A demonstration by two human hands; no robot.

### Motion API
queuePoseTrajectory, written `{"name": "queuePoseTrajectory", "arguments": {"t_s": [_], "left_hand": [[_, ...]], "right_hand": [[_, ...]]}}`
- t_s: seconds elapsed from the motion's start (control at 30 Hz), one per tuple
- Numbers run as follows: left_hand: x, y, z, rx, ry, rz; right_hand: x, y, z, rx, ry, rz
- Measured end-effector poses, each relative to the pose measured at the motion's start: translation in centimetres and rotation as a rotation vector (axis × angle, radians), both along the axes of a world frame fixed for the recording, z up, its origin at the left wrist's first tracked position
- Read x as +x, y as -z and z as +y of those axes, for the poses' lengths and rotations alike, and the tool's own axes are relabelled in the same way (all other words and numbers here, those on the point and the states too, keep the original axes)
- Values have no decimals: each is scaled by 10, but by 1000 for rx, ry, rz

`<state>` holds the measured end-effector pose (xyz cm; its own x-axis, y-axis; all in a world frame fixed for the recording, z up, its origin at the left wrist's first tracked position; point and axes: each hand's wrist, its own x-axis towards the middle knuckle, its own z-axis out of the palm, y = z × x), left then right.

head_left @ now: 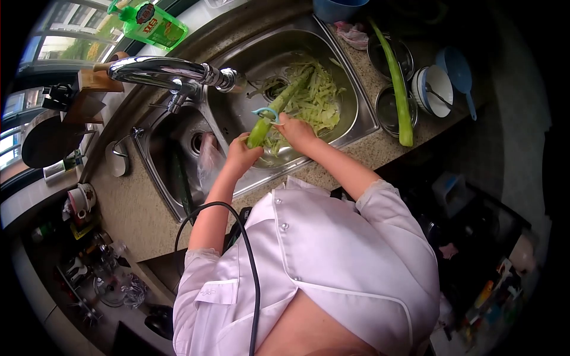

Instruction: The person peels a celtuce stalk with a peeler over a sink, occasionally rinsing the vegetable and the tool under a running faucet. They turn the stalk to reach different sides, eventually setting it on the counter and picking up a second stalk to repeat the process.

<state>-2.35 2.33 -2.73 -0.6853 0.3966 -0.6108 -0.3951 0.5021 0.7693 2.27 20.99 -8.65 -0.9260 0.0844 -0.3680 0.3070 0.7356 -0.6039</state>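
Note:
Over the larger sink basin, my left hand (pixel 242 155) is closed round the near end of a long green stalk (pixel 291 91). The stalk slants away toward the far side of the basin. My right hand (pixel 296 133) grips a light blue peeler (pixel 265 111), whose head lies across the stalk just beyond my left hand. Pale green peelings (pixel 322 98) are heaped in the basin under and to the right of the stalk.
The chrome faucet (pixel 160 70) reaches over the basin from the left. A plastic bag (pixel 209 160) lies in the smaller basin. At right, another long stalk (pixel 399 89) rests across metal bowls, beside a white bowl (pixel 438 89) and blue strainer (pixel 456 71). Green soap bottle (pixel 154 26) stands behind.

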Motion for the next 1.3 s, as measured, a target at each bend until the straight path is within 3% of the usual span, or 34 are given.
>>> {"name": "queuePoseTrajectory", "arguments": {"t_s": [0.17, 0.27, 0.33, 0.4, 0.47, 0.57, 0.67, 0.77, 0.87, 1.0, 1.1, 1.27, 1.3], "left_hand": [[-6, 2, 0, -54, 66, 99], [-1, 2, -4, -63, 94, 90], [11, -6, -2, -35, 85, 92], [15, -9, -3, -20, 74, 44], [7, -3, -1, -64, 159, 159], [6, -6, -4, -87, 207, 252], [7, -3, -4, -94, 267, 328], [13, -9, -4, -89, 224, 272], [8, -12, 1, -82, 178, 170], [4, -10, 1, -86, 147, 92], [6, -2, -2, -37, 111, 155], [5, -21, 2, 24, 49, -64], [8, -22, 3, 88, 13, -127]], "right_hand": [[-4, 2, -7, -155, 149, 25], [-8, 58, 10, -131, 323, 79], [-11, 65, 62, -53, 465, -91], [-5, 61, 62, -45, 406, -19], [0, 35, 54, -69, 327, 28], [24, -14, 5, -209, 46, 103], [29, -24, -5, -96, -14, 10], [10, 49, 62, 47, 316, -129], [7, 51, 81, 63, 364, 6], [24, -19, 8, -152, 77, 47], [25, -20, -6, -99, 0, 18], [-6, 96, 90, 166, 398, -151], [-3, 90, 87, 113, 398, -96]]}}
